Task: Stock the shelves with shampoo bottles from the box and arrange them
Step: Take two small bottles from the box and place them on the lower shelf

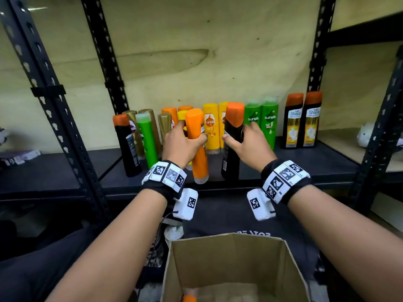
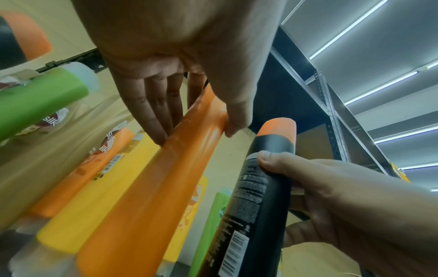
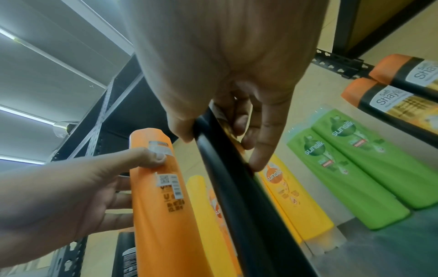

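My left hand (image 1: 182, 143) grips an orange shampoo bottle (image 1: 197, 144) near its top, between fingers and thumb (image 2: 234, 120). The bottle (image 2: 151, 191) stands on the black shelf (image 1: 305, 168), near its front. My right hand (image 1: 250, 144) holds a black bottle with an orange cap (image 1: 233, 136) just to the right, also upright on the shelf; in the right wrist view its black side (image 3: 237, 187) runs under my fingers (image 3: 260, 153). The cardboard box (image 1: 229, 258) sits open below my forearms, with an orange cap (image 1: 189, 298) showing inside.
Behind stand yellow bottles (image 1: 211, 127), green Sunsilk bottles (image 1: 261, 125) and two black Shayla bottles (image 1: 302, 120). At left are a black bottle (image 1: 126, 147), a green one (image 1: 147, 140) and gold ones (image 1: 164, 125). Black slotted uprights (image 1: 54, 101) frame the bay.
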